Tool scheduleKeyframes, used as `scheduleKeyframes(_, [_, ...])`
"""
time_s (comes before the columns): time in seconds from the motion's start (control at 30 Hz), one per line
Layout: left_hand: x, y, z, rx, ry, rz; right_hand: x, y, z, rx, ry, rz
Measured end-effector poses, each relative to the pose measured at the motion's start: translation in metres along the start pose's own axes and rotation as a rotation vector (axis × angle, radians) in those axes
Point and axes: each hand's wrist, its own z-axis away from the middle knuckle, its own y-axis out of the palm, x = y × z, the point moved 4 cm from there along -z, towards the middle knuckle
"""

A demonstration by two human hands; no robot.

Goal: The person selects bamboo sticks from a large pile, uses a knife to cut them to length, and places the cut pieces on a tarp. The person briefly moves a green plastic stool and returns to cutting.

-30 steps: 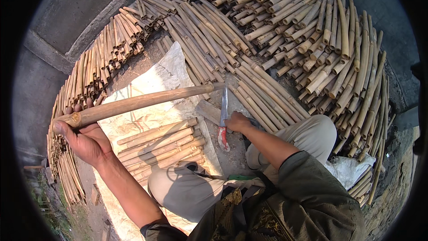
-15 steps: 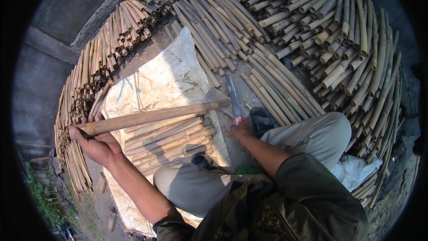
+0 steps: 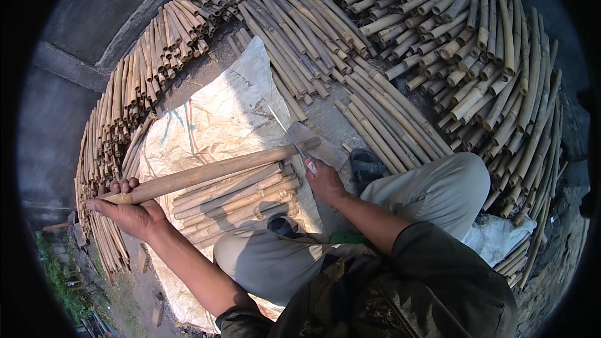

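My left hand grips the near end of a long bamboo pole that lies slanted across my lap, its far end resting on a flat grey block. My right hand is closed on the red handle of a long knife; the blade points up and left and sits at the pole's far end. Under the pole, several short bamboo pieces lie side by side on a white woven sheet.
Large stacks of cut bamboo fan around me from far left to the right. A dark sandal lies by my right knee. A white bag sits at my right hip. A concrete wall rises at upper left.
The pole has swung lower and nearer, my left hand dropping with it. The knife, held upright beside my knee a second ago, now rests at the pole's far end.
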Motion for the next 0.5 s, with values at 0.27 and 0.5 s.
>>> scheduleKeyframes(0.27, [0.001,-0.002,-0.011,0.442,-0.193,0.402,-0.017,0.005,-0.014,0.113,-0.218,0.025])
scheduleKeyframes(0.5, [-0.004,-0.002,-0.009,0.433,-0.201,0.386,-0.029,-0.004,-0.013,0.052,0.022,0.008])
